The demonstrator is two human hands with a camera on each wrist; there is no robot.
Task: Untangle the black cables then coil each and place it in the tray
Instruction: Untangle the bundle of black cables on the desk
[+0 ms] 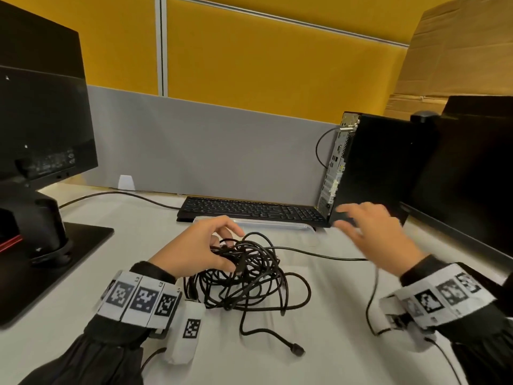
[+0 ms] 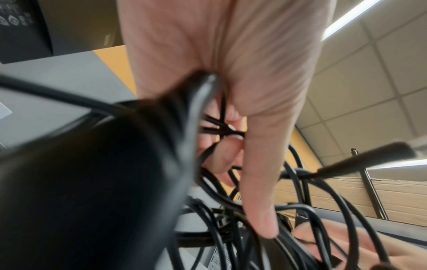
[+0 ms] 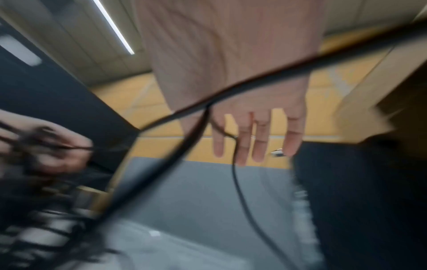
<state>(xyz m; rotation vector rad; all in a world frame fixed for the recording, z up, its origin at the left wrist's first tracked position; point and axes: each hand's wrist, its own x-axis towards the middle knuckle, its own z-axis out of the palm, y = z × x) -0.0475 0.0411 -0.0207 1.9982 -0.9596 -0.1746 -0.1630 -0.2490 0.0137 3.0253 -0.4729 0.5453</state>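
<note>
A tangle of black cables (image 1: 244,276) lies mid-table. My left hand (image 1: 233,248) grips the top of the tangle; in the left wrist view its fingers (image 2: 231,151) curl round several strands (image 2: 300,210). One strand (image 1: 319,255) runs right from the tangle and passes under my right hand (image 1: 358,223), which hovers blurred with fingers spread and straight. In the right wrist view that cable (image 3: 254,80) crosses in front of the palm, with the fingers (image 3: 261,142) not closed on it. A loose plug end (image 1: 297,350) lies near the front. The clear tray (image 1: 277,225) sits just behind the tangle.
A black keyboard (image 1: 249,209) lies behind the tray. A PC tower (image 1: 374,168) and a monitor (image 1: 472,190) stand at the right, close to my right hand. Another monitor (image 1: 41,120) with its base (image 1: 69,245) stands at the left. Cardboard (image 1: 458,51) leans at the back right.
</note>
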